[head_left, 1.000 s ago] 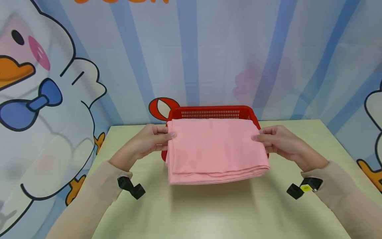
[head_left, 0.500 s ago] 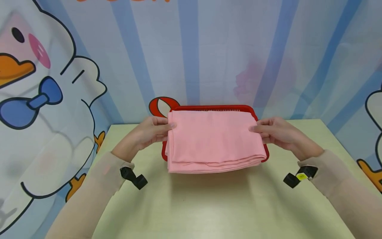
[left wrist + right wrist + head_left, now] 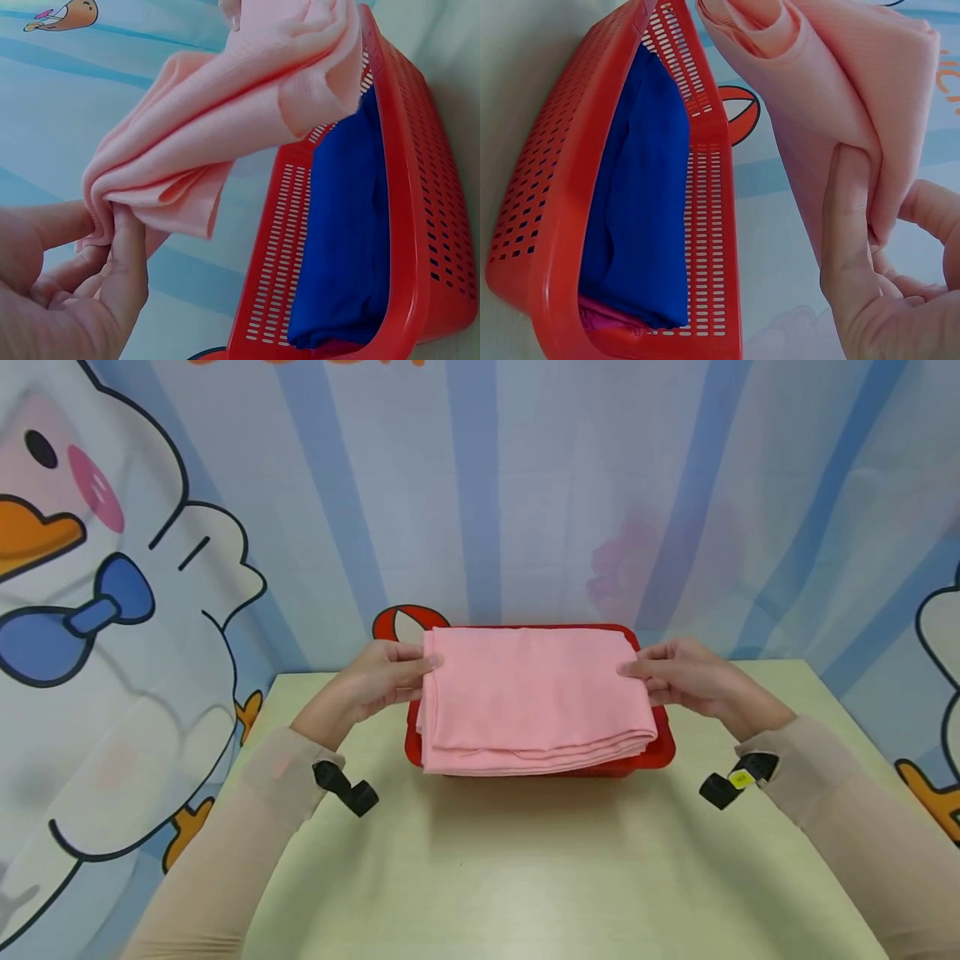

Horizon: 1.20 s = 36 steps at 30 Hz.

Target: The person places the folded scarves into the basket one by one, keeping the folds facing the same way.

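Note:
A folded pink cloth [image 3: 536,693] is held level above a red plastic basket [image 3: 654,752], covering most of its opening in the head view. My left hand [image 3: 382,677] pinches the cloth's left edge, thumb on top and fingers beneath. At the right edge my right hand [image 3: 686,681] pinches it the same way. Both wrist views show the layered folds hanging between thumb and fingers, apart from the basket. Inside the basket lies a folded blue cloth [image 3: 641,195], with a bit of magenta fabric [image 3: 607,319] under it.
The basket stands on a pale yellow-green table [image 3: 525,877] near its back edge. Behind rises a blue striped backdrop [image 3: 540,510] with a cartoon duck [image 3: 150,710] at the left. Each wrist carries a small black camera [image 3: 345,787].
Both hands have carried the pink cloth away from me, farther over the basket. The basket's front rim now shows below the cloth, while its back wall has become hidden.

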{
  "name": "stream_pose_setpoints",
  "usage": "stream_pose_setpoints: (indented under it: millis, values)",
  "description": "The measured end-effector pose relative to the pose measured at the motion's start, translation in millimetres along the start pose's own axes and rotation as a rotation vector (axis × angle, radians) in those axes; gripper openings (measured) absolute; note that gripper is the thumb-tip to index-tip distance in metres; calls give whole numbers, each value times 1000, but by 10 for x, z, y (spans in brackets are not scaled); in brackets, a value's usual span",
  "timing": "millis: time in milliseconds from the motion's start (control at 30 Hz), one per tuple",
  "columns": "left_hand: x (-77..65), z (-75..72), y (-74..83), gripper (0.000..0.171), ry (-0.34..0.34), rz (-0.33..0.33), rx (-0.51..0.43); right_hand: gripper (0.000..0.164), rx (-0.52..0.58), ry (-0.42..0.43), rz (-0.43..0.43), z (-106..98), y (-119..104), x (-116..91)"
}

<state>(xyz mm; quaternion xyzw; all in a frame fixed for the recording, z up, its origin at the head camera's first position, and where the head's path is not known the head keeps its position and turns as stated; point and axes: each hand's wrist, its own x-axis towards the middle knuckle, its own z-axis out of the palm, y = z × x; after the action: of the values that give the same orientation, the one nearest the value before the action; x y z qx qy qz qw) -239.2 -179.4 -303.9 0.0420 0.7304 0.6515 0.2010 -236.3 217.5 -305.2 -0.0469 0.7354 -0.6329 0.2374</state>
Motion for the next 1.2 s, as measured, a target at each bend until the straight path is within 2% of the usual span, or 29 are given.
stream_pose_setpoints:
  millis: [400,600,700,867,1067,1200]
  values:
    - [173,-10,73,40,85,-37,28,14,-42,38,26,1,-95,150]
    - [273,-42,33,39,117,-52,7,38,-94,54,29,10,-105,235]
    - [307,-46,15,40,122,-57,-2,40,-96,59,33,12,-107,257]
    - [359,-36,-15,43,129,-67,1,34,-110,66,37,8,-93,293]
    - [437,-23,-32,46,149,-79,-9,16,-116,56,34,-26,-81,348]
    - [487,-19,-50,47,155,-89,-12,15,-121,54,50,-43,-75,383]
